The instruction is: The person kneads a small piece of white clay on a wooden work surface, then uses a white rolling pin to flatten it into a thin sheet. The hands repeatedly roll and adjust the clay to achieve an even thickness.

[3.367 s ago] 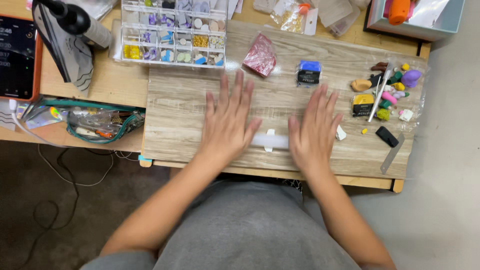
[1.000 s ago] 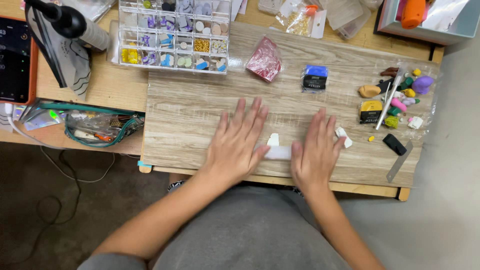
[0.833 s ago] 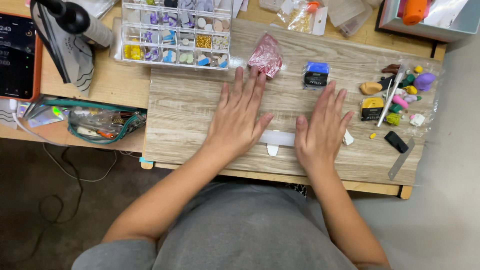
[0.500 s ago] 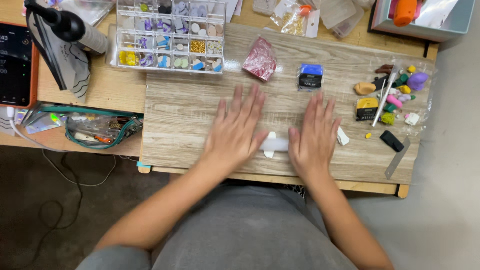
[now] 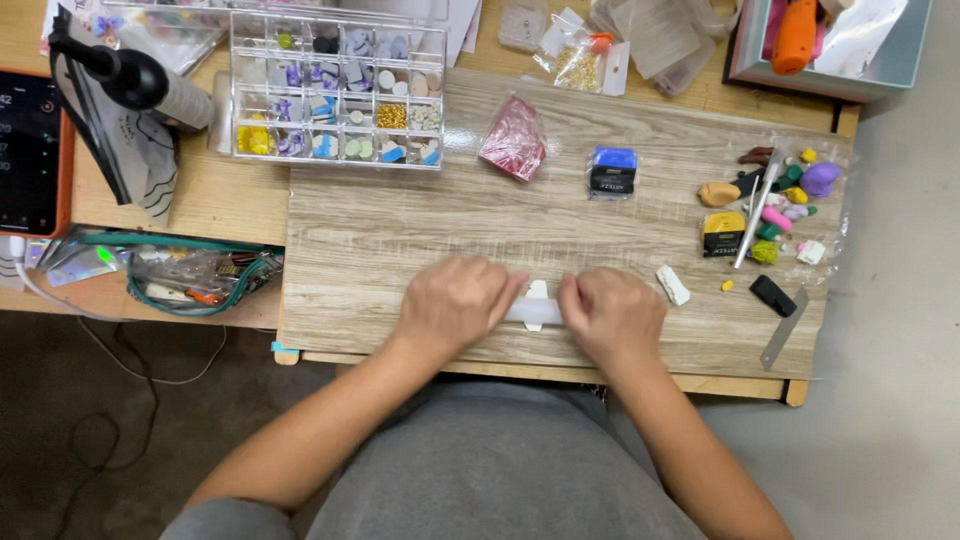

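On the wood-grain board (image 5: 380,230) lies a clear rolling rod (image 5: 533,314), crosswise near the front edge. A small flat piece of white clay (image 5: 538,292) sits under its middle. My left hand (image 5: 455,302) covers the rod's left end with its fingers curled down over it. My right hand (image 5: 612,316) does the same at the right end. Only the short stretch of rod between the two hands shows.
A clear compartment box of beads (image 5: 338,90) stands at the back left, with a red bag (image 5: 514,140) and a blue-and-black clay block (image 5: 611,172) behind the hands. Coloured clay bits (image 5: 775,200), a white chunk (image 5: 673,285) and a metal blade (image 5: 783,328) lie right. A zip pouch (image 5: 190,275) lies left.
My hands have drawn back toward the front edge with the rod, and the fingers, flat and spread before, are now curled over its ends.
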